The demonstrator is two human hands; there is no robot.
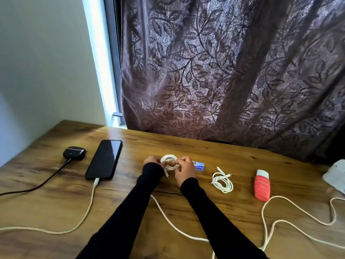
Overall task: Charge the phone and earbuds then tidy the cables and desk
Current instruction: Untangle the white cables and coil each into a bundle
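A wooden desk (186,208) stands against a brown leaf-patterned curtain (224,71), with a strip of bright window (100,71) at the curtain's left edge. At mid-desk both hands work a coiled white cable (169,162): the left hand (151,161) grips the coil's left side, and the right hand (185,168) pinches its right side, fingers (180,160) curled onto the loops. One plug end hangs from the coil between the two black sleeves (214,212).

Just behind the right hand, partly hidden by it, lies a small blue-and-white box (199,166); its print is too blurred to read. To the right lies a second coiled white cable (223,181), apart from the hands. Farther right, a red tube with a white cap (262,185) lies flat, marked "50". A white object (336,174) is cut off at the right edge.

On the left, a black phone (104,158) lies face up, screen dark, with a cream braided cable (87,208) plugged into its near end and running off the left edge. Left of the phone sits a black earbuds case (74,152) showing a small green light, with a black cable (37,184) plugged in. Another long cream cable (270,221) loops loosely over the near right part of the desk and passes under both forearms.
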